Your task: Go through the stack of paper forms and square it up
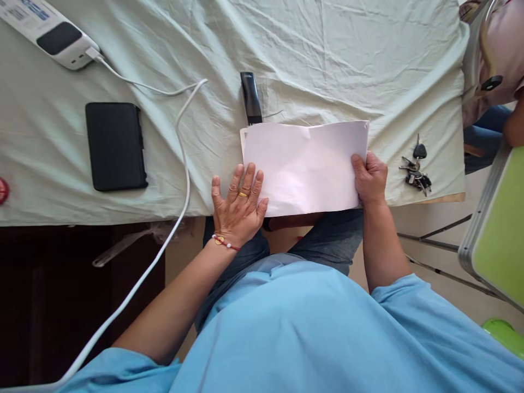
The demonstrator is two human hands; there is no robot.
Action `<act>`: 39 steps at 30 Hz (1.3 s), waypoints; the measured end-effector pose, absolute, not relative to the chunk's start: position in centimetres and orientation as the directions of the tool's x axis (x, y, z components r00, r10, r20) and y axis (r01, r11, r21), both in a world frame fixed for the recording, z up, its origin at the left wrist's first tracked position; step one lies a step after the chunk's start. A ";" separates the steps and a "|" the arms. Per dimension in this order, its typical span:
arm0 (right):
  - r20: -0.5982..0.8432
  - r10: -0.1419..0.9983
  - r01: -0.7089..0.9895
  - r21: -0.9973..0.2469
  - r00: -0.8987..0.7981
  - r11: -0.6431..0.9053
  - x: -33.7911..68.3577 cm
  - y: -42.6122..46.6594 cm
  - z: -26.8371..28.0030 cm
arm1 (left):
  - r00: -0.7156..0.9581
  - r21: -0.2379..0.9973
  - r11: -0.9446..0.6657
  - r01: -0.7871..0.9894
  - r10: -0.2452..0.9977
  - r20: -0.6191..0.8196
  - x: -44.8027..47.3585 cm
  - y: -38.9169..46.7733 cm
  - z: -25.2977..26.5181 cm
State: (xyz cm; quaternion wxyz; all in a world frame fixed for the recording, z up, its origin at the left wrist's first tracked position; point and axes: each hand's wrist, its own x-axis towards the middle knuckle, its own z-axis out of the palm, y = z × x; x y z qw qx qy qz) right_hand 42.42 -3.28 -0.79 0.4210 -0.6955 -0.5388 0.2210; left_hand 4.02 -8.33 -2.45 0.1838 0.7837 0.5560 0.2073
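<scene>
- White paper [307,166] sits at the near edge of the cloth-covered tabletop [347,60], between the two hands.
- Left hand [239,210]: palm down, fingers spread wide, the thumb and nearest fingers over the paper's left edge without gripping it.
- Right hand [370,177]: closed on the paper's right edge, thumb on top.
- Slim black object [251,97]: just beyond the paper's top edge.
- Bunch of keys [416,176]: beside the right hand.
- Black case [115,146]: left of the white cable [185,158].
</scene>
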 end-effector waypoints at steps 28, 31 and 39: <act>0.167 0.928 0.545 -0.837 0.333 -0.045 42.4 -3.2 -1.0 | 0.291 0.519 -0.321 0.792 0.946 0.141 4.3 -8.2 -2.7; 0.168 0.929 0.552 -0.832 0.331 -0.046 42.3 -3.2 -1.0 | 0.303 0.506 -0.320 0.801 0.946 0.117 4.3 -8.0 -2.5; 0.169 0.929 0.581 -0.812 0.328 -0.058 42.4 -3.1 -1.0 | 0.306 0.522 -0.289 0.803 0.950 0.056 4.3 -7.5 -1.9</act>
